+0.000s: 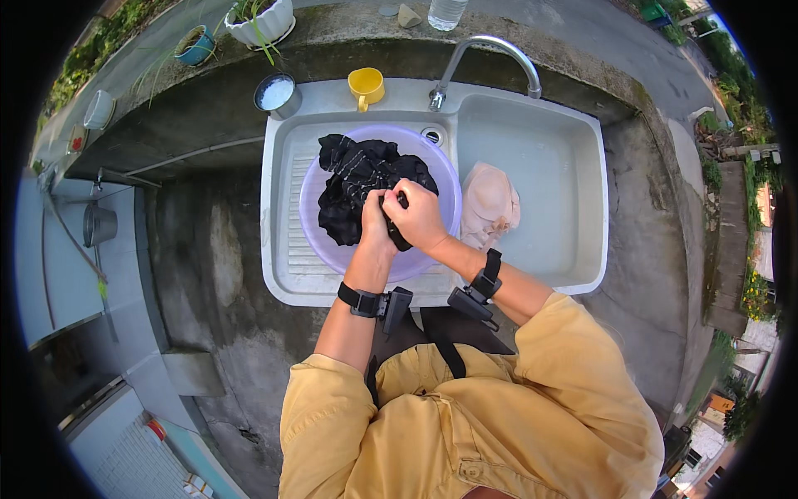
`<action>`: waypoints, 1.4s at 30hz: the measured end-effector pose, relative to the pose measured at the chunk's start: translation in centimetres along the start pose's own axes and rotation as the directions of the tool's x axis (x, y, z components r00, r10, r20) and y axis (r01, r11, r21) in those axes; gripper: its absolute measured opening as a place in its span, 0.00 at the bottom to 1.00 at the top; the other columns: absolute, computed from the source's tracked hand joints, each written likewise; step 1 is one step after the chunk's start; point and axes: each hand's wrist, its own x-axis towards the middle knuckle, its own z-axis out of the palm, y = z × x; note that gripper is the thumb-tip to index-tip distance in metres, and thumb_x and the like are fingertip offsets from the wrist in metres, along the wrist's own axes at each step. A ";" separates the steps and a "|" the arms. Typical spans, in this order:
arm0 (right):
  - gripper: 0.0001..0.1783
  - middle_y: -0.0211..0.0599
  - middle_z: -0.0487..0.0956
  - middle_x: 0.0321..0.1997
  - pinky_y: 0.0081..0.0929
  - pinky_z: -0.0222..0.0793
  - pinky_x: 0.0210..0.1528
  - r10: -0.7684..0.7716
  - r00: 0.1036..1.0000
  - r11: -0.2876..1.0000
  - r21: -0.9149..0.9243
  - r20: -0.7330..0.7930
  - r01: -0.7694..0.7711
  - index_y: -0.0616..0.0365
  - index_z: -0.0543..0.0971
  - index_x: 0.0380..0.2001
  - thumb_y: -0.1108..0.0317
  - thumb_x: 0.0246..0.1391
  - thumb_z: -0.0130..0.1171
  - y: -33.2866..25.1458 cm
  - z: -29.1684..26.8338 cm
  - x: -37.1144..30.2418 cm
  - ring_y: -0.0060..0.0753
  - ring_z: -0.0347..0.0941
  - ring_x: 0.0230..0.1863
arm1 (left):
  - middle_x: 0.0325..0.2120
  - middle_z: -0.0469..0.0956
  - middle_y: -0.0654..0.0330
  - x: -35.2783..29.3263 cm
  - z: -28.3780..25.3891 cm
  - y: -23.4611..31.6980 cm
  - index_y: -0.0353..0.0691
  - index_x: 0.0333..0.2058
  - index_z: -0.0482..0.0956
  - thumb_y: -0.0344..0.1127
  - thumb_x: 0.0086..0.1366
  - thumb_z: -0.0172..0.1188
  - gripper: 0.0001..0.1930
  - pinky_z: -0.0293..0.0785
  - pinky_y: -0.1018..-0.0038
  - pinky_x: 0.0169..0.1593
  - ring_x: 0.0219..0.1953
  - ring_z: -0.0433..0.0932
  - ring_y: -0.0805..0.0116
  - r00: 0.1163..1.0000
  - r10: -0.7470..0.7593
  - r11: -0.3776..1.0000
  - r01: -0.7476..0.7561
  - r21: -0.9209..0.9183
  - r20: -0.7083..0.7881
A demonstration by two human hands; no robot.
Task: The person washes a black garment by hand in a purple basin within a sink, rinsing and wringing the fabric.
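Over a pale rectangular sink, left hand and right hand fingers pinch white-striped black cloth massed forward-left of them.

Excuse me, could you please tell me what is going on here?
A person is gripping a bunched black cloth with the left hand and right hand close together. Most of the cloth lies in a purple basin on the left side of the sink. A pale pink cloth item lies apart, to the right of the basin.
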 end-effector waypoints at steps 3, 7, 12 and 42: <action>0.14 0.46 0.75 0.19 0.34 0.65 0.26 0.352 0.931 0.935 -0.001 0.098 -0.354 0.63 0.75 0.23 0.61 0.48 0.57 4.1 -3.1 4.2 0.42 0.71 0.22 | 0.40 0.76 0.59 -2.5 2.7 1.1 0.40 0.44 0.72 0.47 0.62 0.43 0.20 0.74 0.68 0.42 0.42 0.76 0.65 0.990 -0.074 0.997 0.073 0.015 0.122; 0.19 0.31 0.77 0.29 0.20 0.68 0.27 0.507 0.696 0.503 0.481 0.508 -0.718 0.65 0.76 0.31 0.55 0.55 0.56 4.1 -4.7 5.0 0.21 0.71 0.25 | 0.46 0.73 0.59 -3.0 0.9 2.6 0.40 0.50 0.68 0.48 0.63 0.43 0.23 0.71 0.65 0.49 0.48 0.73 0.64 0.966 -0.019 1.000 0.017 0.009 0.258; 0.17 0.31 0.77 0.30 0.20 0.67 0.32 0.420 0.772 0.635 0.453 0.478 -0.626 0.62 0.76 0.31 0.56 0.55 0.55 4.2 -5.6 4.5 0.20 0.72 0.31 | 0.46 0.73 0.58 -2.7 1.2 2.1 0.40 0.49 0.69 0.49 0.63 0.43 0.23 0.71 0.65 0.49 0.48 0.73 0.64 0.979 -0.001 0.995 -0.020 0.099 0.206; 0.13 0.41 0.74 0.30 0.33 0.69 0.35 -0.205 0.869 0.963 -0.063 0.451 0.260 0.60 0.73 0.32 0.68 0.40 0.53 -2.1 -1.0 -0.1 0.42 0.73 0.30 | 0.24 0.74 0.62 -1.4 -1.8 3.4 0.41 0.28 0.73 0.59 0.57 0.53 0.23 0.74 0.72 0.33 0.25 0.74 0.67 0.983 -0.182 0.980 0.180 0.082 0.020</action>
